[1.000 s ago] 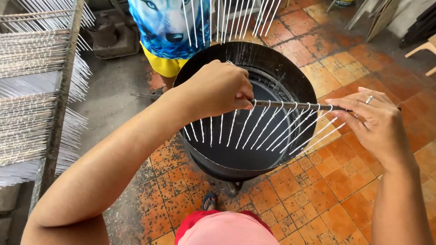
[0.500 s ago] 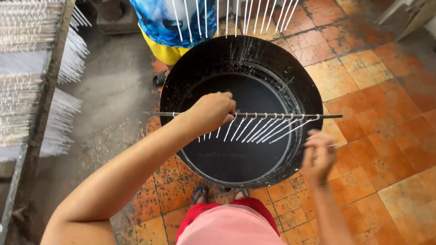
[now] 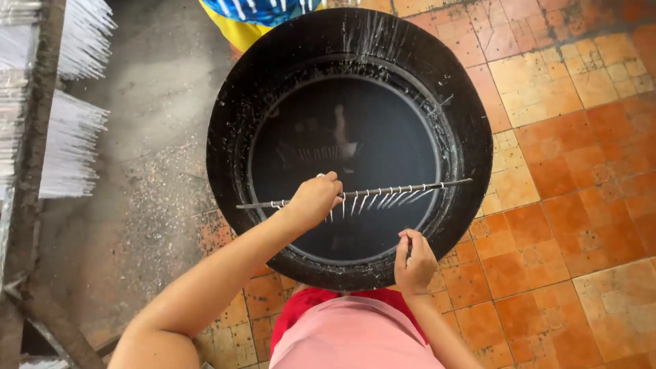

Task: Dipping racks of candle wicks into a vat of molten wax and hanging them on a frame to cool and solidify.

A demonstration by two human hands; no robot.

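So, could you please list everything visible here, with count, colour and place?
round vat: one, black, centre, holding dark liquid
rod with hanging wicks: one, grey with thin white strands, held level across the vat
racks of white strands: several bunches, white, left edge
floor tiles: many, orange and worn, right side and bottom
bare concrete floor: grey, left of the vat
another person's clothing: blue and yellow, top edge behind the vat
own clothing: red and pink, bottom centre
left hand: one, closed around the rod over the vat
right hand: one, fingers pinched together at the vat's near rim; what it holds cannot be made out
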